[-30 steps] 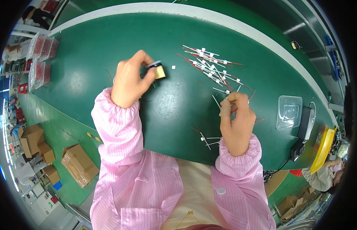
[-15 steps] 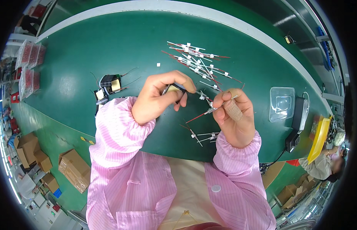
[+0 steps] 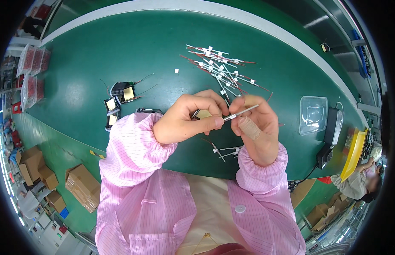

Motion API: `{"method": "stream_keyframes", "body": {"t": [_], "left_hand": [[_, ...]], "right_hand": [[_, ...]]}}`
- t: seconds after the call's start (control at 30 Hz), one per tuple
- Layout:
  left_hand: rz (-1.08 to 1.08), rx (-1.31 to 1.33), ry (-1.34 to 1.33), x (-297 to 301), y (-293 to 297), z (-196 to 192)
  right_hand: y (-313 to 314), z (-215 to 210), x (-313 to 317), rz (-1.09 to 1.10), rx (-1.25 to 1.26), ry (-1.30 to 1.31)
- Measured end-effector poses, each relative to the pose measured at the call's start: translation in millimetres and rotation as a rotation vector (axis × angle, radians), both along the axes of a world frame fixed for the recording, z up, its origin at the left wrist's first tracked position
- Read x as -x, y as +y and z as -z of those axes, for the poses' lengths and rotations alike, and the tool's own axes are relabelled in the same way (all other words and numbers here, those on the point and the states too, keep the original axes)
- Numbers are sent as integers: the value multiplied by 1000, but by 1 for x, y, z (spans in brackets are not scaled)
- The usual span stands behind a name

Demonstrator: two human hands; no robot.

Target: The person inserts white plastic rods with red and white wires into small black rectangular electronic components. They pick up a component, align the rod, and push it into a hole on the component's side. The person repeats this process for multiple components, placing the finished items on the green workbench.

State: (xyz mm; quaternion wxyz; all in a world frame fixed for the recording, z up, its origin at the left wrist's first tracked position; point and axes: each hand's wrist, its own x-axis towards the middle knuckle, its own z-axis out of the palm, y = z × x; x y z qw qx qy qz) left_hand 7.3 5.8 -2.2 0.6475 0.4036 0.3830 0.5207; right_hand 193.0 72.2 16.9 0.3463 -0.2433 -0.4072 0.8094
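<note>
My left hand (image 3: 180,119) is closed round a small black coil block with a yellow face (image 3: 203,114), partly hidden by the fingers. In my right hand (image 3: 263,134), thumb and fingers pinch a thin wire lead with a pale sleeve (image 3: 248,109). Its inner end meets my left thumb tip, so the two hands almost touch. A tan bandage (image 3: 249,127) wraps the right thumb. Beyond the hands lies a loose pile of red and white wire leads (image 3: 223,70) with white tabs. Several more leads (image 3: 215,149) lie on the near side.
Black coil blocks with yellow faces (image 3: 128,93) rest on the green table (image 3: 87,51), left of my hands. A small white square (image 3: 176,71) lies behind. To the right are a clear plastic tray (image 3: 313,114), a black device (image 3: 331,131) and a yellow bin (image 3: 353,155).
My hands have come together, the left moving right and slightly nearer me. The lead in my right hand now reaches the left thumb. Another black block shows beside my left sleeve.
</note>
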Motion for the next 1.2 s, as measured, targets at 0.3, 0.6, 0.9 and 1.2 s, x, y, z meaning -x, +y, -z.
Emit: {"method": "stream_keyframes", "body": {"t": [0.3, 0.6, 0.9, 1.2], "left_hand": [[17, -133, 219, 2, 0, -6], [56, -145, 142, 10, 0, -8], [-56, -195, 430, 3, -3, -12], [-106, -336, 474, 4, -1, -5]], "right_hand": [[-5, -3, 4, -3, -366, -192], [5, 1, -7, -39, -125, -7], [-1, 1, 1, -123, -290, -313], [-3, -3, 4, -56, -215, -332]]}}
